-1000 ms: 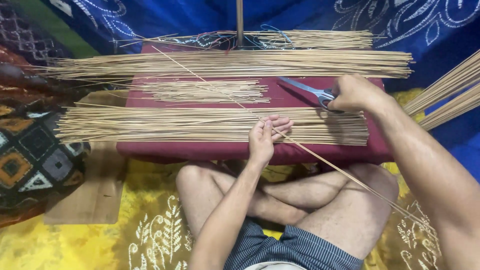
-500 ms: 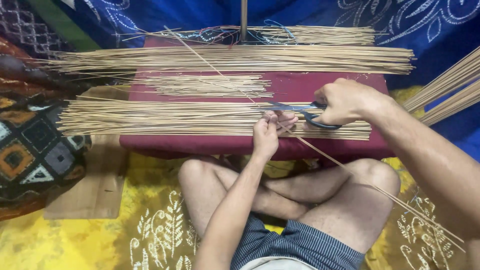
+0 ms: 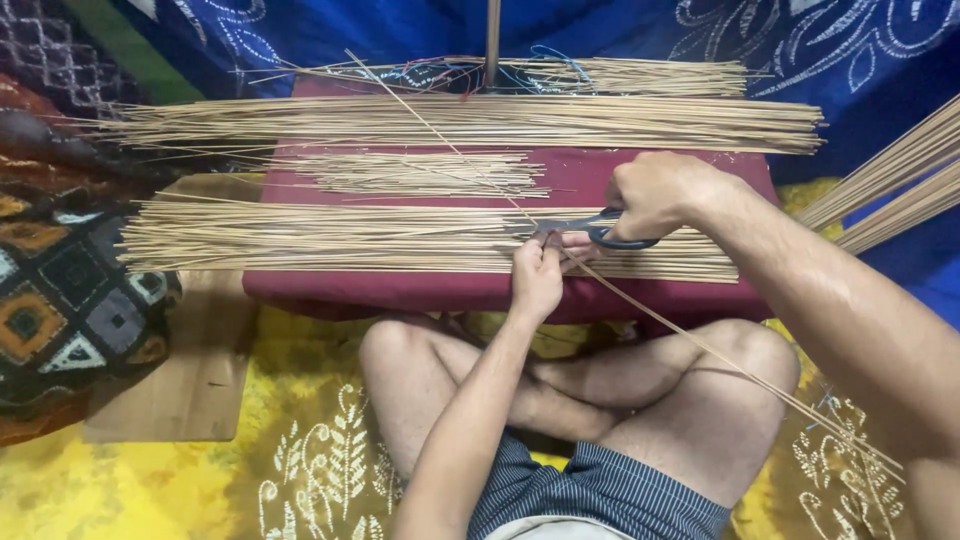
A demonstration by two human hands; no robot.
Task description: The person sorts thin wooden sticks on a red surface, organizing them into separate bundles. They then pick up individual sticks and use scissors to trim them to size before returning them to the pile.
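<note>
Left hand (image 3: 537, 275) pinched on one long thin stick (image 3: 700, 345), right hand (image 3: 655, 192) closed around scissors (image 3: 590, 228) over the maroon cushion (image 3: 420, 290).

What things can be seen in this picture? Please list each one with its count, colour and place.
long stick: one, tan, running diagonally across the board and over the right knee
stick bundles: four rows, tan, laid flat on the board
scissors: one pair, dark handles, at the long stick
padded board: one, maroon, before the crossed legs
floor cloth: one, yellow, below
backdrop cloth: blue, behind
left hand: pinches the long stick
right hand: holds the scissors
</note>
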